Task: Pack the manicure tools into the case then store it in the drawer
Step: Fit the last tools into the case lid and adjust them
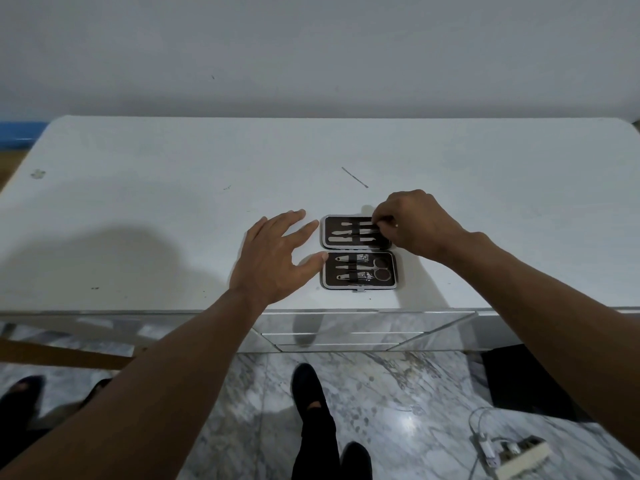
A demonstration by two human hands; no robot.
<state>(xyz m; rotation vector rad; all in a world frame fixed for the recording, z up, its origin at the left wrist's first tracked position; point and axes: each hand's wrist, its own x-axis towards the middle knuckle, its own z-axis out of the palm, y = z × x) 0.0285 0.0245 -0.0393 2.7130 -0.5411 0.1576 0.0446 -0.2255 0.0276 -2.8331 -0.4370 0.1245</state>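
Note:
A dark manicure case (359,251) lies open flat on the white dresser top (173,202), near its front edge. Several metal tools sit under elastic straps in both halves: thin files and pushers in the far half (349,232), clippers and small scissors (375,268) in the near half. My right hand (415,223) is over the far half's right end, its fingertips pinched on the end of a thin metal tool (372,223) in the top slot. My left hand (277,258) rests spread on the dresser, its thumb and fingers touching the case's left edge.
A thin metal stick (354,177) lies loose on the dresser behind the case. Mirrored drawer fronts (346,329) run below the front edge. On the marble floor are my feet (311,396), a power strip with cables (512,455) at the right, and a dark mat (526,382).

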